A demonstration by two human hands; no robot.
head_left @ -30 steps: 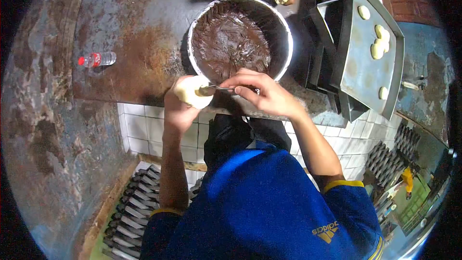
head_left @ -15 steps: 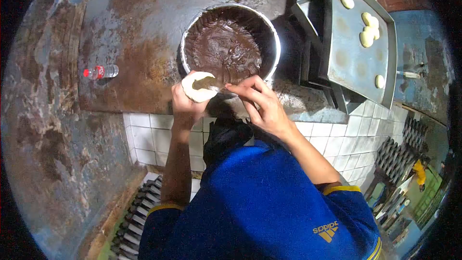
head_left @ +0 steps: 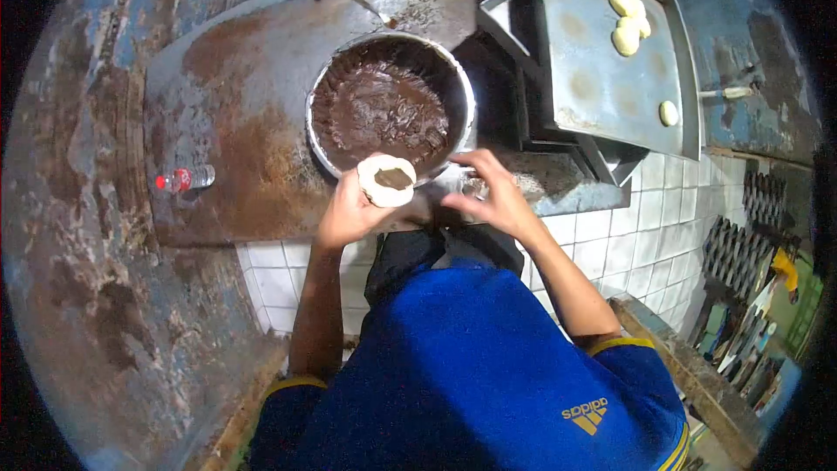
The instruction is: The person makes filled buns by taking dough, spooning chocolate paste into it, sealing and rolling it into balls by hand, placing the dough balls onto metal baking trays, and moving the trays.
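Note:
In my left hand (head_left: 346, 214) is a round, flattened piece of white dough (head_left: 377, 195) with a patch of dark brown filling (head_left: 394, 178) at its centre. My right hand (head_left: 497, 201) is open, thumb and fingers apart, just to the right of the dough. Something small and shiny (head_left: 475, 185) lies behind its fingers; I cannot make out what it is. Right beyond both hands stands a large round metal pot (head_left: 468, 92), its inside coated with thick dark brown paste (head_left: 384, 109).
A metal tray (head_left: 593, 105) with several pale dough balls (head_left: 625, 38) rests on stacked trays at the right. A spoon-like utensil (head_left: 373, 11) lies beyond the pot. On the left of the worn table (head_left: 235, 105) lies a plastic bottle (head_left: 186, 178) with a red cap.
My right hand has drawn away from the dough and its fingers have opened, letting go of the utensil. The filling now sits in a compact patch. The view has shifted.

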